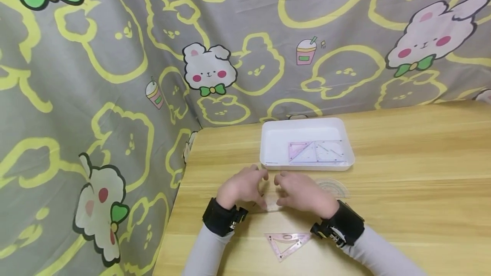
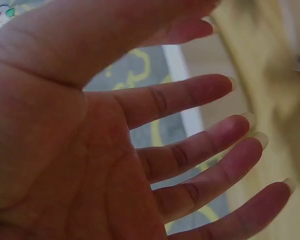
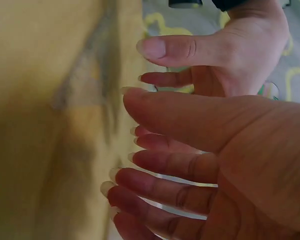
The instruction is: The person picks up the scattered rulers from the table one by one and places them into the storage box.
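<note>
My left hand [image 1: 245, 186] and right hand [image 1: 304, 193] face each other close above the table, fingers loosely bent. Between them lies a clear plastic piece [image 1: 273, 204], partly covered by the fingers; in the right wrist view a clear triangular shape [image 3: 82, 85] shows blurred on the wood. Neither palm has anything in it in the wrist views. A pink set square [image 1: 293, 248] lies nearer the body, below the hands. Beyond my right wrist a clear protractor [image 1: 334, 188] rests on the table, partly hidden by that hand.
Behind the hands stands a white tray [image 1: 274, 139], holding a pink set square [image 1: 295, 146] and clear drawing pieces [image 1: 330, 150] in its right part. A grey patterned curtain [image 1: 264, 7] hangs along the back and left of the wooden table [image 1: 418, 191].
</note>
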`<state>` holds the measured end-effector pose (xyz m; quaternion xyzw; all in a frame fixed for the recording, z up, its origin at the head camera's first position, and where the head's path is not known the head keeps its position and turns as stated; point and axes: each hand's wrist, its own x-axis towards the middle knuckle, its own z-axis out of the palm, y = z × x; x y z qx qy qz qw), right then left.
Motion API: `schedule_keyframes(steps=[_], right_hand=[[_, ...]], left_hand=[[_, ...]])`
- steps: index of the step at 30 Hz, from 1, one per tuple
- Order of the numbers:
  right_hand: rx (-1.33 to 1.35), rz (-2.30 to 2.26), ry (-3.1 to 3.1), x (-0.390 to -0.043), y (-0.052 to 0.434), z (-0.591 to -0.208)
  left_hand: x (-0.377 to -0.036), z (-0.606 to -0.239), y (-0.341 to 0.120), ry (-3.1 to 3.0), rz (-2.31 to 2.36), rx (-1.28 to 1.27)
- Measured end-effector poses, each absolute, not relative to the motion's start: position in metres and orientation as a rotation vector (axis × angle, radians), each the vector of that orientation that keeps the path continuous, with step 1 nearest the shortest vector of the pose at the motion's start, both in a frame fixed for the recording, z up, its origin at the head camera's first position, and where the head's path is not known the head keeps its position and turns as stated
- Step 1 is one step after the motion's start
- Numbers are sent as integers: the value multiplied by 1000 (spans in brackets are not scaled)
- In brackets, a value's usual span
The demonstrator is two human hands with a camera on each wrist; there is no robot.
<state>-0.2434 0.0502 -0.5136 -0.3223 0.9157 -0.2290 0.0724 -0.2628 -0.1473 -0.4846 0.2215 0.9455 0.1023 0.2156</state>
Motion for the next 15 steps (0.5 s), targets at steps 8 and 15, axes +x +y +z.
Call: schedule_keyframes(steps=[8, 15], right_hand=[[-900, -731, 2726, -238, 38, -532], [-919, -792, 2753, -236, 30, -541]], left_hand=[[-257, -503, -146, 2619, 257, 556], [-257, -511, -140, 2621, 252, 645]])
